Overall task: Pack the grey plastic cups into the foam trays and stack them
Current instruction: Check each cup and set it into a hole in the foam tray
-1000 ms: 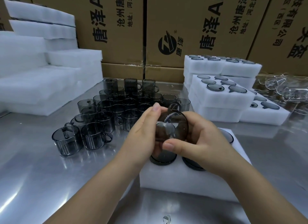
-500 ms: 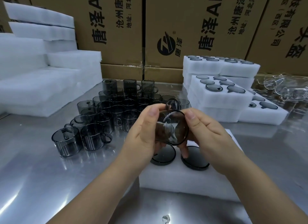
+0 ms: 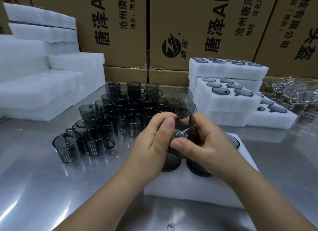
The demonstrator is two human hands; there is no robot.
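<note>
Head camera view: printed cardboard cartons [image 3: 189, 24] wall off the back of a steel table [image 3: 43, 187]. Blank foam slabs [image 3: 43, 93] are piled at left, and stacked foam trays [image 3: 223, 101] already filled with cups sit at right. Loose grey cups [image 3: 111, 117] crowd the middle of the table. Nearest the person, a foam tray [image 3: 180, 187] holds seated cups. Just above it, the left hand [image 3: 151, 144] and right hand [image 3: 210, 144] come together, fingers curled around one grey cup [image 3: 185, 129], tipped on its side with its handle up.
</note>
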